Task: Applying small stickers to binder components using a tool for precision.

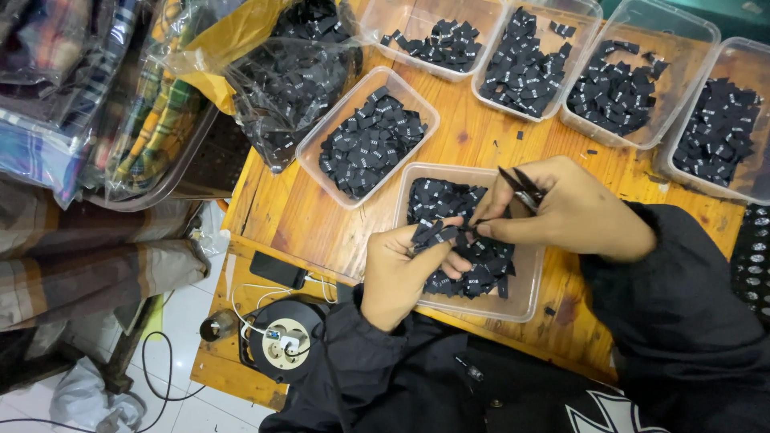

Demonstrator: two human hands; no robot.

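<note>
My left hand [401, 269] holds a small bunch of black fabric labels [437, 233] over a clear plastic tray [529, 297] that is partly filled with the same labels. My right hand [573, 210] grips small black snips [521, 186], blades pointing up and left, and its fingertips pinch the end of the label bunch by the left hand. Both hands meet above the tray, near the front of the wooden table [321, 216]. Black sleeves cover both arms.
Several more clear trays of black labels stand behind: one [313, 148] at the middle left, others [489, 88] along the back. A plastic bag of labels [281, 80] lies at the back left. A cable reel [285, 341] and a phone [277, 269] sit on a lower shelf.
</note>
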